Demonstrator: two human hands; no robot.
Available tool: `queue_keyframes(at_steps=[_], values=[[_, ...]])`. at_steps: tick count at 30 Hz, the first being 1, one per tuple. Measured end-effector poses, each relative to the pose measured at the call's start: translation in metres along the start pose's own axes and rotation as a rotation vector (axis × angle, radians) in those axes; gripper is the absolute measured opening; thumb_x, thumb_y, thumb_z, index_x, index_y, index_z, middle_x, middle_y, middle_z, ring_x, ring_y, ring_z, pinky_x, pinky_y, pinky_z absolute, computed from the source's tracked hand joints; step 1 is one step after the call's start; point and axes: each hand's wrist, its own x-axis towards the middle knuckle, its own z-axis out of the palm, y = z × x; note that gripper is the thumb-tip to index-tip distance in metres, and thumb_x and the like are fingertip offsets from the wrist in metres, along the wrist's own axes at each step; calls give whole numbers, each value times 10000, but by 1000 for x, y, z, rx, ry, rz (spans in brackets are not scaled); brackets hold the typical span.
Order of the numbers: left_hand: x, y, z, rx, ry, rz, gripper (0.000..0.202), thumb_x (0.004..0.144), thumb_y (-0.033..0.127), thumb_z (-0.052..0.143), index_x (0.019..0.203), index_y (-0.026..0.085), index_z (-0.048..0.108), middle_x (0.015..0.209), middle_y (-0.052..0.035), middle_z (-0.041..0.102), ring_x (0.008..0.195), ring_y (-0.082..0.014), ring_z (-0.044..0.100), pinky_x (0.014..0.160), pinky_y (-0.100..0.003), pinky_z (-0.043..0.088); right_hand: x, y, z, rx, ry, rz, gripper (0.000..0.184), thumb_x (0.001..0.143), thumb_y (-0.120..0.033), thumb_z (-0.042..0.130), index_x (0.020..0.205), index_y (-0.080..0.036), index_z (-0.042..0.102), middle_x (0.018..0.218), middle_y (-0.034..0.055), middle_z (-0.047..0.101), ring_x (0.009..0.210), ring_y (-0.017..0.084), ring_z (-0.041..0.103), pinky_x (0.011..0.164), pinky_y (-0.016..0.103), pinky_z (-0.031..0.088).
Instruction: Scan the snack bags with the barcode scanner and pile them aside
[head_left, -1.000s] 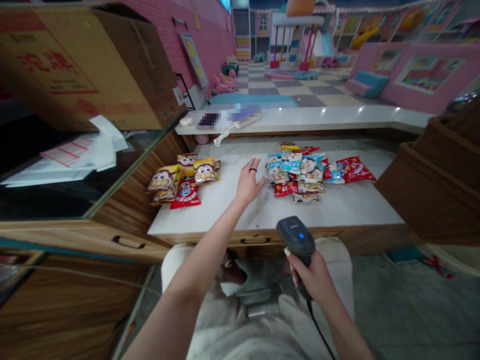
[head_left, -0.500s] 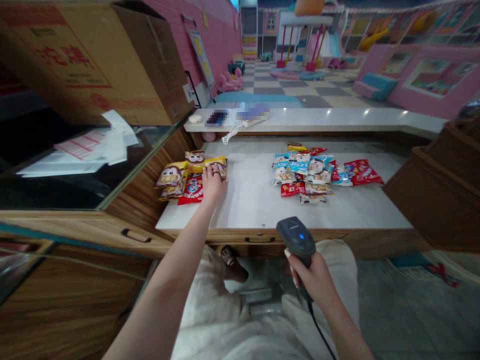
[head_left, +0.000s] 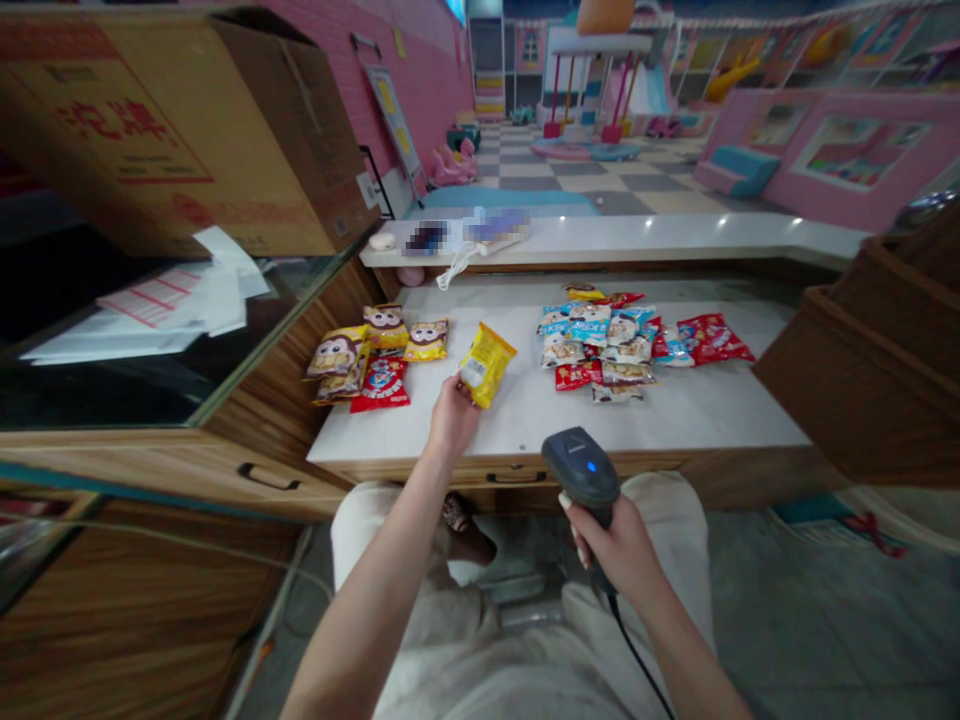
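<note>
My left hand (head_left: 454,415) is closed on the lower left of a yellow snack packet (head_left: 487,365), held tilted above the white counter with a pale printed label toward me. My right hand (head_left: 616,548) grips the handle of a black barcode scanner (head_left: 581,466); a blue light glows on its top and a cable runs down from it. Left on the counter lie several brown-and-yellow packets (head_left: 337,355) and a red packet (head_left: 381,384). To the right is a pile of blue-and-white packets (head_left: 589,323), with red packets (head_left: 709,340) beside it.
A large cardboard box (head_left: 187,130) and loose papers (head_left: 165,300) rest on the dark glass surface at left. A white ledge (head_left: 637,232) with a white cable (head_left: 456,268) runs behind the counter (head_left: 517,425). Brown woven baskets (head_left: 862,370) stand at right.
My left hand has picked up a yellow packet from the left group and brought it right and nearer, turning its label toward me. The right hand still holds the scanner in about the same place.
</note>
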Motion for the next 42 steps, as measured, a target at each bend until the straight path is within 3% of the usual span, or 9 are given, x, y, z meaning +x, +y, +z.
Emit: queue_keyframes(at_steps=[4, 7, 16, 24, 32, 36, 39, 42], values=[[-7, -11, 3, -27, -106, -140, 372, 1023, 382, 617, 1312, 187, 747, 1274, -126, 839, 1271, -296, 780, 1124, -470, 623, 2, -1, 0, -11, -20, -6, 390, 840, -558, 807, 698, -263, 595, 429, -48, 561, 334, 149, 518, 397, 255, 437], [-8, -17, 3, 5, -115, -188, 389, 1011, 353, 618, 1333, 175, 745, 1273, -132, 845, 1314, -311, 766, 1152, -473, 610, 2, -1, 2, -27, -26, -19, 373, 854, -545, 790, 703, -263, 598, 421, -43, 570, 330, 155, 533, 397, 254, 435], [-4, -24, -5, 40, -186, -227, 477, 996, 339, 582, 1395, 117, 721, 1386, -157, 813, 1430, -334, 703, 1241, -491, 545, 14, -9, 22, -57, -68, -43, 319, 852, -513, 773, 742, -262, 610, 432, -41, 587, 341, 159, 548, 407, 252, 434], [-1, -24, 2, 34, -237, -249, 502, 964, 303, 612, 1419, 125, 722, 1337, -141, 838, 1390, -346, 733, 1235, -496, 555, 13, -15, 21, -72, -68, -60, 305, 851, -484, 739, 693, -264, 598, 429, -28, 595, 344, 162, 570, 424, 256, 445], [0, -27, -10, 63, -201, -200, 455, 969, 368, 617, 1332, 127, 746, 1332, -154, 832, 1420, -345, 708, 1213, -493, 568, 11, -7, 18, -53, -53, -43, 316, 850, -496, 759, 713, -262, 597, 446, -29, 603, 351, 163, 577, 413, 249, 447], [-1, -29, -10, 97, -200, -113, 475, 958, 393, 668, 1358, 149, 743, 1376, -143, 815, 1443, -336, 689, 1218, -475, 556, 8, -1, 9, -39, -37, -30, 331, 847, -515, 770, 716, -257, 609, 440, -31, 597, 344, 157, 565, 405, 245, 443], [2, -31, -1, 197, -260, 30, 533, 932, 418, 731, 1415, 192, 730, 1465, -131, 776, 1485, -330, 654, 1261, -476, 509, 4, 0, 0, -13, -7, 8, 345, 831, -535, 787, 720, -258, 613, 425, -40, 578, 332, 154, 542, 389, 246, 428], [13, -32, 28, 432, -358, 242, 591, 956, 472, 759, 1489, 225, 697, 1572, -120, 710, 1517, -320, 620, 1305, -470, 452, 2, -2, -8, 5, 21, 34, 362, 801, -552, 800, 707, -262, 605, 409, -53, 546, 328, 149, 521, 388, 248, 428]])
